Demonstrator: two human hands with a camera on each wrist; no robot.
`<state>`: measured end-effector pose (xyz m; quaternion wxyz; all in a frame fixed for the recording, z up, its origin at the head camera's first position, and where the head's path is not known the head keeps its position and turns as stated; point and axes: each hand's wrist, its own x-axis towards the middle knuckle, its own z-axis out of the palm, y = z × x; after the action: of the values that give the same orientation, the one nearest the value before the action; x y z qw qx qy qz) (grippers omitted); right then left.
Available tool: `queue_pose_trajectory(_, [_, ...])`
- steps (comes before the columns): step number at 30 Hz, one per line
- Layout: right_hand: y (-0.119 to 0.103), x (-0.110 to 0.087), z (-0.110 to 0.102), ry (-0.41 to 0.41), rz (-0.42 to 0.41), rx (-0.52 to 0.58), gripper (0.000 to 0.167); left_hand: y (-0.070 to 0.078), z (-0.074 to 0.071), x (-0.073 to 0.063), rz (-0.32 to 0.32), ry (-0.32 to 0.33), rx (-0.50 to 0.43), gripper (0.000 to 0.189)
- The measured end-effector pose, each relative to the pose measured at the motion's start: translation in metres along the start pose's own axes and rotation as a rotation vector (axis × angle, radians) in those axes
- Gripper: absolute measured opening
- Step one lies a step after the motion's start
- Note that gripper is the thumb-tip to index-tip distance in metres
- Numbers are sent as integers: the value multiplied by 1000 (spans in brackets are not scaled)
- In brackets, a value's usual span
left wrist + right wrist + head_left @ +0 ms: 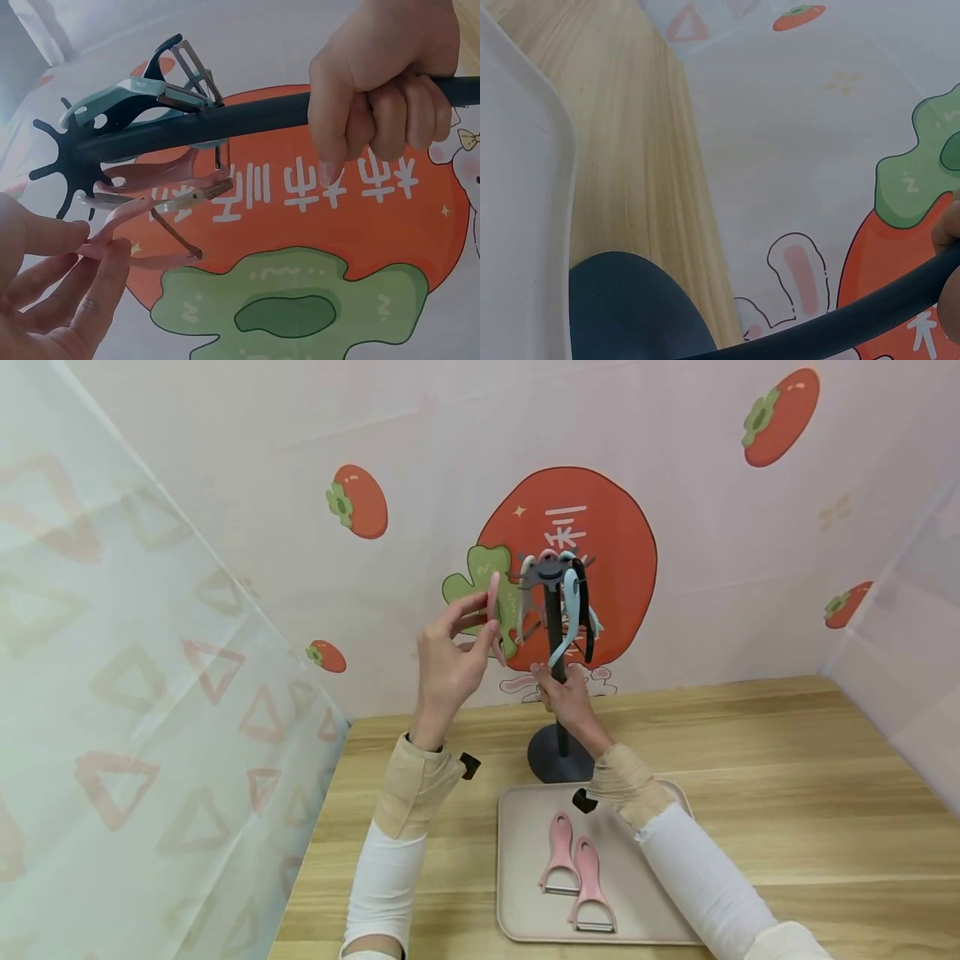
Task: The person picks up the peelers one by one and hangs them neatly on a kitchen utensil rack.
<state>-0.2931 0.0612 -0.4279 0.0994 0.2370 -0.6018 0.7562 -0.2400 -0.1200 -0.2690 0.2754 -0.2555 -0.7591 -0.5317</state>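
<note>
My left hand [450, 664] pinches a pink peeler [492, 597] between thumb and fingers, just left of the top of a black stand. In the left wrist view this peeler [124, 217] is close to the hooked ring [71, 161]; whether it touches a hook I cannot tell. My right hand [570, 697] grips the stand's pole [553, 618] below the hanging peelers. On the hooks hang a light blue peeler [572, 606], a black peeler [587, 627], a whitish peeler [522, 610] and another pink peeler [154, 174], partly overlapping.
Two pink peelers, one [560, 843] beside the other [589, 872], lie on a beige tray [517, 860] in front of the stand's round base [551, 764]. The wooden table [787, 777] meets a persimmon-printed backdrop [712, 610] behind. My right forearm crosses the tray.
</note>
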Motion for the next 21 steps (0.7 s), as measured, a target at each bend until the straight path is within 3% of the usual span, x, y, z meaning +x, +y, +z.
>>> queue_pose_trajectory(9, [-1, 0, 0, 20, 8, -13, 55, 0, 5, 12, 47, 27, 23, 36])
queue_pose_trajectory(21, [0, -1, 1, 25, 13, -37, 57, -1, 13, 14, 39, -2, -7, 37])
